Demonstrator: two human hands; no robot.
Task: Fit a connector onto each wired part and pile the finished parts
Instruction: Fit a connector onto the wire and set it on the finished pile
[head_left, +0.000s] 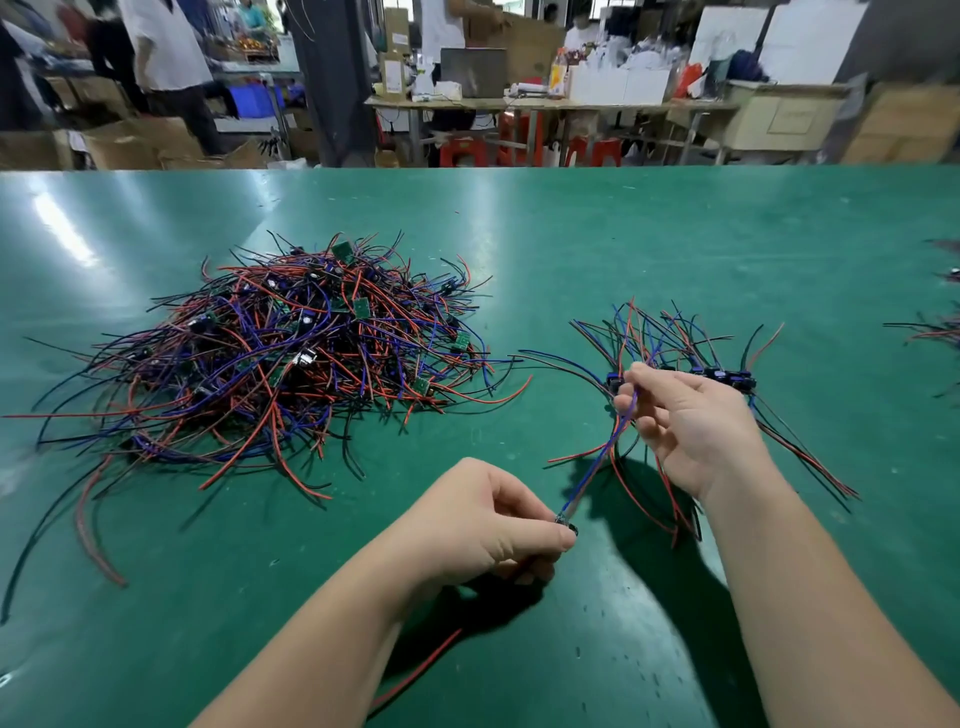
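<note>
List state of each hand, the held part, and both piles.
held part: stretched between both hands
left hand: pinches its component end
right hand: pinches its far end
large pile: tangled heap
small pile: parts lined side by side

A green table (623, 234) fills the lower frame. A big tangled heap of wired parts (291, 353) lies centre left and a smaller fanned bunch (691, 348) centre right. More wires (935, 327) lie at the right edge, and one loose red wire (415, 670) at bottom centre.
</note>
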